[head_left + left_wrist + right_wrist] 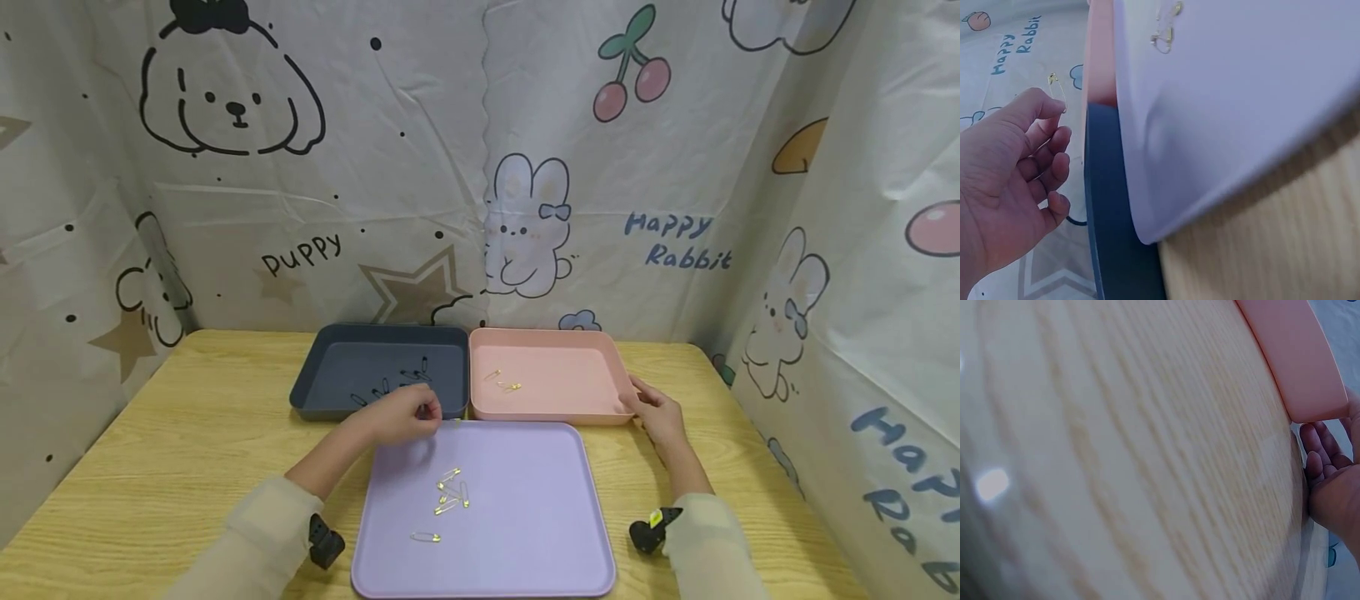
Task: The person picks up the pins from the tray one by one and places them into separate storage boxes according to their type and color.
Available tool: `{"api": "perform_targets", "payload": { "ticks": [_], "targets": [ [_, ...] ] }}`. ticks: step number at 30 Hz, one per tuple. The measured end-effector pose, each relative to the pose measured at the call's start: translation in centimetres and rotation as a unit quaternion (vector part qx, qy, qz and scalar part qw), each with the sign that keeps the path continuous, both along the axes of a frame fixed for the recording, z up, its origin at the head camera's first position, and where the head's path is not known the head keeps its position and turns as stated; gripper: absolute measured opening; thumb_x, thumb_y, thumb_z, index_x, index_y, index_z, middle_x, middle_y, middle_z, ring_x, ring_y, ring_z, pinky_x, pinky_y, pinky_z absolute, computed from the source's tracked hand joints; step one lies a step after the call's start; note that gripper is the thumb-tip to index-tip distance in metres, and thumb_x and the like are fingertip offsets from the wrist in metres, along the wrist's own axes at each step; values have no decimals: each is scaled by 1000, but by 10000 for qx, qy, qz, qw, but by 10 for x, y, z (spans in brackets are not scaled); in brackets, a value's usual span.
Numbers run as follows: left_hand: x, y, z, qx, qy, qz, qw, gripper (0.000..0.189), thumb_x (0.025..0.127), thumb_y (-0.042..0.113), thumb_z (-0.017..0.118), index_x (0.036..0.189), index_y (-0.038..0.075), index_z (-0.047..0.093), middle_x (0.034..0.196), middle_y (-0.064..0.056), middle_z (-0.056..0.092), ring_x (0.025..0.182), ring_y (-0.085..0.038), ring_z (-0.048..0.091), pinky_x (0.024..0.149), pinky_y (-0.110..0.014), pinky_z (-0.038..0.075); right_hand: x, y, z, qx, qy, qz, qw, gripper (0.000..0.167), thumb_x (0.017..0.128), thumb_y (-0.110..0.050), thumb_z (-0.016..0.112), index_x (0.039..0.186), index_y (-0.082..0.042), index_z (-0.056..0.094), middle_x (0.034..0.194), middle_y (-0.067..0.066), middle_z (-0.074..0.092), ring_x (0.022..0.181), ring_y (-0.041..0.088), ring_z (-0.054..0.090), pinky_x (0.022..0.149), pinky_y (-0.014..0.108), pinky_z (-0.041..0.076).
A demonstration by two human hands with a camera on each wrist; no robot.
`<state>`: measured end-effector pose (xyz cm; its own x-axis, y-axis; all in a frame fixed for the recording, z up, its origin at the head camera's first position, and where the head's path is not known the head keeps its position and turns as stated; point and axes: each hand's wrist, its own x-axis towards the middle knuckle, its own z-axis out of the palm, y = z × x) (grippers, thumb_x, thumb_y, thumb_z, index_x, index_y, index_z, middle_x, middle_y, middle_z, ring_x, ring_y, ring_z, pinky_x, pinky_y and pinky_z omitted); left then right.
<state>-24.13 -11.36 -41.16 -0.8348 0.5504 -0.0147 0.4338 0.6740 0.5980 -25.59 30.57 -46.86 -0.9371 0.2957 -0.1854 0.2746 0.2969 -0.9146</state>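
My left hand (pixel 401 417) hovers over the near rim of the dark blue tray (pixel 352 354) and the far edge of the lavender tray (pixel 532 517). In the left wrist view, its thumb and forefinger pinch a gold safety pin (pixel 1053 79) by one end. My right hand (pixel 662 418) grips the right front corner of the pink tray (pixel 570 371), thumb over the rim and fingers along the outside. Several gold safety pins (pixel 465 502) lie in a loose cluster on the lavender tray, and a single safety pin (pixel 426 537) rests nearer the front.
Several black safety pins (pixel 358 400) lie in the dark blue tray, partly behind my left hand. A few gold safety pins (pixel 512 387) sit at the pink tray's left. The wooden table (pixel 187 442) is bounded by a printed cloth (pixel 420 192) at the back and sides.
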Motion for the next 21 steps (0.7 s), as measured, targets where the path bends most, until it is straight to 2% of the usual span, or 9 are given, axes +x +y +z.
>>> {"api": "perform_targets", "payload": {
  "ticks": [7,14,21],
  "targets": [
    [-11,14,9,89,-47,124,9999,4,83,14,62,80,12,60,83,0,51,74,-12,48,64,-25,41,1,0,1,5,-12,-42,10000,59,89,-35,60,142,-20,39,135,10,37,110,17,34,77,22,35],
    [-22,25,10,82,-151,266,9995,3,85,14,62,82,12,61,86,0,53,76,-13,50,64,-25,42,2,-1,2,-14,64,-39,10000,57,90,-32,60,142,-18,41,135,10,40,112,17,35,76,16,37],
    [-34,37,10,108,-44,267,9996,6,86,16,61,85,10,61,84,-1,54,74,-12,50,63,-24,42,2,-1,3,33,59,-16,10000,59,88,-36,61,141,-18,42,118,4,42,93,11,41,70,22,36]
  ]
}}
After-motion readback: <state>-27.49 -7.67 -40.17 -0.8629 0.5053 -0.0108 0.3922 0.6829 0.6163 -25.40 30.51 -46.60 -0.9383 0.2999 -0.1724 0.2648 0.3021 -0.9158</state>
